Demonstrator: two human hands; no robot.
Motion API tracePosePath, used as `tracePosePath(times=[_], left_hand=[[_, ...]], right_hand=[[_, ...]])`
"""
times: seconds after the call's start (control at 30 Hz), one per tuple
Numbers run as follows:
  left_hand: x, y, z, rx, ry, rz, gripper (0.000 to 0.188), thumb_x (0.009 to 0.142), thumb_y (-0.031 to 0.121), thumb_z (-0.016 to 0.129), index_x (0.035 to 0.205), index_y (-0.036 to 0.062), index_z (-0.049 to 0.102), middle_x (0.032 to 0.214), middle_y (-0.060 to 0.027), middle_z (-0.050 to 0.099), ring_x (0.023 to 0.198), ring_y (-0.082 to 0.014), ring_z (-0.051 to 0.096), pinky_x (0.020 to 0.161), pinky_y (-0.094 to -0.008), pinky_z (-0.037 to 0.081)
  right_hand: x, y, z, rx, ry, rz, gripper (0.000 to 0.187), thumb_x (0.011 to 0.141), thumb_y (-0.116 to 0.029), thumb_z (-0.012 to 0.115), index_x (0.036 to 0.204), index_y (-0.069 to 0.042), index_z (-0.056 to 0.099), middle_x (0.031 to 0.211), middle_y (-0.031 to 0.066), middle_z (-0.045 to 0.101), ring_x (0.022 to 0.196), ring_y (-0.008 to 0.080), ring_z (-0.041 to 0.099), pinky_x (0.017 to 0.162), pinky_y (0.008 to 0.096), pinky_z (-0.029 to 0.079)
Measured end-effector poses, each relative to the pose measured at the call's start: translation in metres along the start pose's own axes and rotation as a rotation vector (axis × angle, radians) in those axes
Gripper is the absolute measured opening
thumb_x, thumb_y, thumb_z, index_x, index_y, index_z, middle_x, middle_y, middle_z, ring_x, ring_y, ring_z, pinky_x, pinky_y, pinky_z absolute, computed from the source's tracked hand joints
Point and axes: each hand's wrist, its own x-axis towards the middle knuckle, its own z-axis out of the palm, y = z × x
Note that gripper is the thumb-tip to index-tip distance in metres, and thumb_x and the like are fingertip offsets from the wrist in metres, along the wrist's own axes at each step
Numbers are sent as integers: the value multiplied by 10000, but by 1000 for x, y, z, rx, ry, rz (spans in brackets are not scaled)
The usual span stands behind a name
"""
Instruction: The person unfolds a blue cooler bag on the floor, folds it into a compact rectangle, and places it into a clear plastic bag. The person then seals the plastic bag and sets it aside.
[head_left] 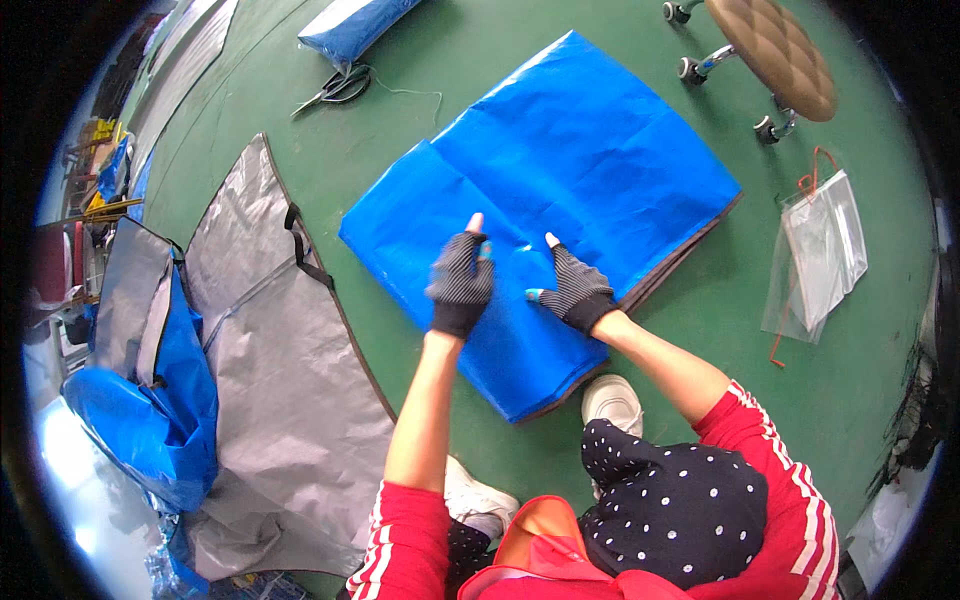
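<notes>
A blue tarp (600, 170), folded into a thick flat stack with brown-edged layers along its lower right side, lies on the green floor in front of me. Both my hands wear dark striped gloves with bare or teal fingertips. My left hand (462, 275), slightly smeared by motion, is over the tarp's near left part with a finger stretched forward. To its right, my right hand (578, 285) lies at the tarp near its right edge, finger and thumb spread apart. Neither hand shows anything held. Creases run across the tarp's top.
On the left spreads a grey sheet (290, 390) with a black strap, beside a crumpled blue-and-grey tarp (150, 420). Scissors (340, 88) and a blue bundle (358, 28) lie at the far side. A wheeled stool (780, 55) and clear plastic pouch (825, 245) are right. My shoes (612, 402) stand close by.
</notes>
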Motion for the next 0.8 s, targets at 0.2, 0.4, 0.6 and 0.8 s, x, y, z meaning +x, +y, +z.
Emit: tracePosePath(times=[0.2, 0.4, 0.6, 0.8], left_hand=[[2, -58, -73, 778, -114, 195, 579, 853, 447, 553, 1361, 177, 484, 1472, -150, 355, 1395, -408, 220, 1128, -595, 54], [-2, -92, -47, 903, -258, -101, 761, 833, 630, 486, 1443, 195, 354, 1536, -172, 198, 1425, -397, 109, 1101, -630, -26], [22, -86, -51, 768, -174, -16, 766, 820, 633, 508, 1423, 177, 381, 1478, -207, 295, 1379, -416, 219, 1104, -618, 58], [55, -101, -10, 892, -126, 82, 790, 859, 672, 399, 1459, 170, 297, 1489, -199, 285, 1348, -415, 291, 1053, -669, 114]], right_hand=[[16, 17, 14, -57, 41, -274, 727, 896, -312, 562, 1490, -136, 181, 1174, 214, 566, 910, 390, 625, 748, 493, 505], [10, 12, 25, -243, 79, -376, 709, 897, -266, 539, 1493, -142, 175, 1041, 201, 575, 767, 361, 634, 587, 475, 513], [9, 10, 25, -291, 120, -358, 697, 880, -277, 554, 1481, -150, 224, 968, 173, 571, 714, 305, 621, 539, 450, 508], [11, 18, 38, -279, 184, -408, 688, 880, -320, 558, 1475, -175, 244, 957, 161, 576, 709, 322, 617, 536, 456, 498]])
